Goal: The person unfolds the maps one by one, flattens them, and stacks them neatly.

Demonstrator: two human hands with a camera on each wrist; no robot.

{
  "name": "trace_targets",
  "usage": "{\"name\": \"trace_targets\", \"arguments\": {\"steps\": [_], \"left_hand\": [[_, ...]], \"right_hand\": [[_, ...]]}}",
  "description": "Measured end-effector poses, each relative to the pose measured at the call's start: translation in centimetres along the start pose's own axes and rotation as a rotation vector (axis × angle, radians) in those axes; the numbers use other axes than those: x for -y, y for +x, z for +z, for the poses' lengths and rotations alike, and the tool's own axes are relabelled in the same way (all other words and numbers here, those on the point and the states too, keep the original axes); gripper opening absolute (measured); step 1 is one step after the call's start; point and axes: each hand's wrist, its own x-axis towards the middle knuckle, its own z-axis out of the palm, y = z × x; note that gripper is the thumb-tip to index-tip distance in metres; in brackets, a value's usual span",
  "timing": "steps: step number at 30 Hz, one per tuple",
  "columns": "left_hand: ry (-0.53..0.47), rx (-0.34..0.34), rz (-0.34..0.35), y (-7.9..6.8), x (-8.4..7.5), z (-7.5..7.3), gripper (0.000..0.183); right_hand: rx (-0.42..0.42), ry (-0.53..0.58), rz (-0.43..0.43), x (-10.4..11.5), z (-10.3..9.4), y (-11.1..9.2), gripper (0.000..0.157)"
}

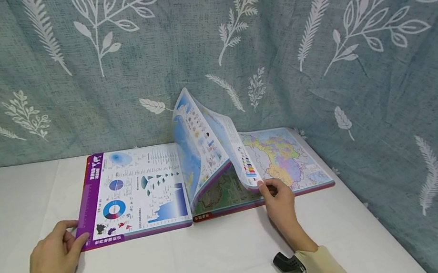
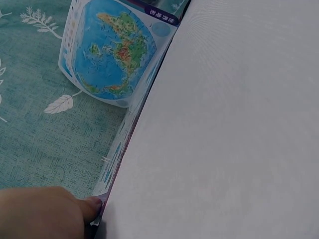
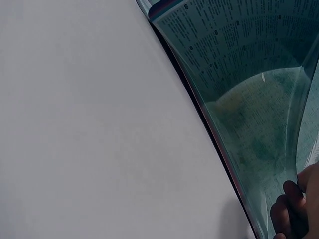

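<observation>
A wide map booklet [image 1: 154, 166] with glossy sheets lies spread on the table. My left hand [image 1: 52, 258] grips the left edge of its purple-bordered page [image 1: 87, 202], thumb on top near the front corner. That page carries charts and diagrams. At the right, my right hand [image 1: 279, 201] pinches the front corner of a raised, bowed sheet [image 1: 239, 152]. Another sheet [image 1: 203, 146] stands tilted up beside it at the middle fold. Beneath them lie a dark map [image 1: 217, 194] and a coloured map [image 1: 288, 158]. A world map [image 2: 117, 50] shows on a raised sheet in the left wrist view.
The white-covered table [image 1: 205, 264] extends in front of the booklet and to its left. Behind it hangs a green leaf-patterned curtain [image 1: 194, 39], which also runs along the right side. A black device [image 1: 287, 262] sits at the right wrist, by the beige sleeve [image 1: 326, 270].
</observation>
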Motion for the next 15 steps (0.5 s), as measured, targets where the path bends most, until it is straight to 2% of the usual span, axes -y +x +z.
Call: {"name": "trace_targets", "arguments": {"steps": [9,15], "left_hand": [[0.003,0.004,0.0,0.0,0.0,0.0,0.042],[0.003,0.011,-0.003,0.0,0.0,-0.1,0.043]], "right_hand": [[-0.032,-0.02,0.029,-0.7,-1.1,0.5,0.022],[-0.016,0.016,0.067,-1.3,-1.9,0.9,0.024]]}}
